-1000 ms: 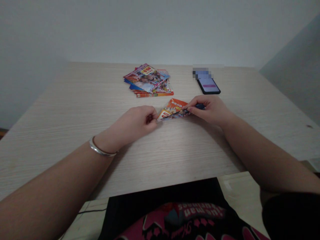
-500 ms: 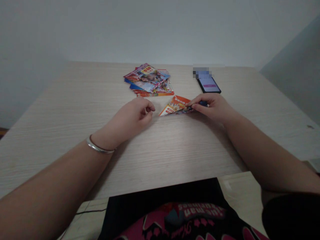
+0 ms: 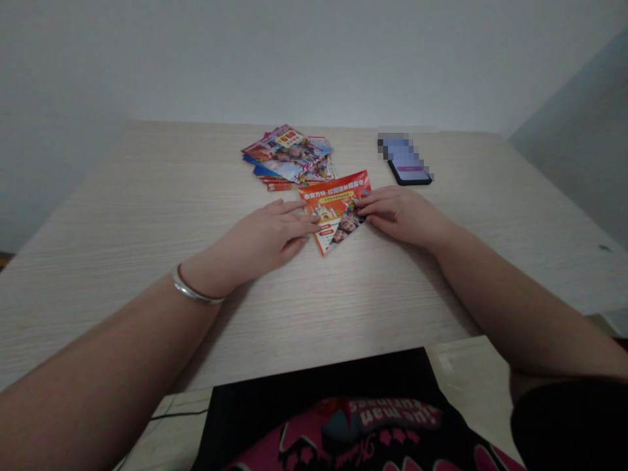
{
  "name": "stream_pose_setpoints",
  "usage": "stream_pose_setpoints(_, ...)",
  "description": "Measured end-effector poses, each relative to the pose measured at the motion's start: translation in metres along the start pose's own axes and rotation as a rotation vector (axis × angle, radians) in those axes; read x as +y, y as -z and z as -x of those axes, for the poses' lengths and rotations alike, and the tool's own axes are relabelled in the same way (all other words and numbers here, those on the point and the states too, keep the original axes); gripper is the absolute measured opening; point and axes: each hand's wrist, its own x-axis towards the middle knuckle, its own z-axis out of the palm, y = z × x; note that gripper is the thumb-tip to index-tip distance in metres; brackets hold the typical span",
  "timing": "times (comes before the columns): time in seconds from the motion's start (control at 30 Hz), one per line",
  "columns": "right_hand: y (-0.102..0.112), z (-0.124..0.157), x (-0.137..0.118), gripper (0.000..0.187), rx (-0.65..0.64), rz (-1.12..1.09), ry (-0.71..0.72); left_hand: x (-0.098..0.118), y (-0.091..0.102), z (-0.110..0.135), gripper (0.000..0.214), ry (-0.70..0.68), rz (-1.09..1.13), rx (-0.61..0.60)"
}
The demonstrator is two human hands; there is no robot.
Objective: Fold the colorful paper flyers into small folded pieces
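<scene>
My left hand [image 3: 265, 239] is palm down, fingers stretched out and slightly parted, with the tips lying on the left part of the leaflet [image 3: 333, 208]; it grips nothing. My right hand [image 3: 409, 216] has its fingers loosely bent, tips on the right edge of the leaflet. Whether my right thumb pinches that edge or only rests by it, I cannot tell.

The leaflet lies between my two hands on the table [image 3: 343, 307], its red-and-orange printed side up. Its near right side runs on a slant, with a strip of photo print along it. I take that for a corner folded over, though the crease itself is too small to make out.

By my reading, the step in hand is laying the fold down and smoothing it. The next move, I judge, calls for a steady left hand pinning the sheet while my right fingers press along that slanting side; too light a touch could let the flap spring up or the sheet skew.

Farther out, beyond the leaflet and to its left, is a fanned pile of leaflets [image 3: 304, 154]; the leaflet's far left corner overlaps the pile's near edge in my view, and I cannot tell if they touch. Beyond the leaflet to its right, well apart, lies a phone [image 3: 412, 171] with its screen lit.
</scene>
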Motion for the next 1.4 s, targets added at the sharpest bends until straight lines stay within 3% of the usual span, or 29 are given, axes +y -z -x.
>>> stream_pose_setpoints(0.1, -0.001, -0.002, -0.009, 0.033, -0.018, 0.062, -0.030, 0.006, 0.004, -0.002, 0.037, -0.035, -0.007, -0.003)
stream_pose_setpoints(0.33, -0.010, -0.007, -0.019, 0.067, 0.021, 0.142, -0.089, 0.018, 0.007, -0.007, 0.033, -0.054, -0.066, -0.041)
stream_pose_setpoints(0.6, -0.011, -0.017, -0.018, 0.033, 0.038, 0.077, -0.082, 0.030, 0.010, -0.008, 0.036, -0.113, -0.029, 0.004)
stream_pose_setpoints(0.7, -0.011, -0.018, -0.018, 0.029, 0.014, 0.034, -0.058, 0.028, 0.009, -0.009, 0.035, -0.149, -0.013, 0.033)
stream_pose_setpoints(0.83, -0.012, -0.016, -0.016, 0.033, 0.000, 0.018, -0.040, 0.021, 0.005, -0.009, 0.033, -0.112, -0.026, 0.077)
stream_pose_setpoints(1.03, -0.013, -0.009, -0.011, 0.044, -0.030, -0.009, -0.008, 0.012, 0.003, -0.005, 0.046, -0.032, 0.023, -0.013)
stream_pose_setpoints(1.4, 0.007, 0.008, 0.014, 0.076, -0.227, -0.157, -0.008, 0.013, 0.005, -0.002, 0.046, -0.020, 0.037, -0.044)
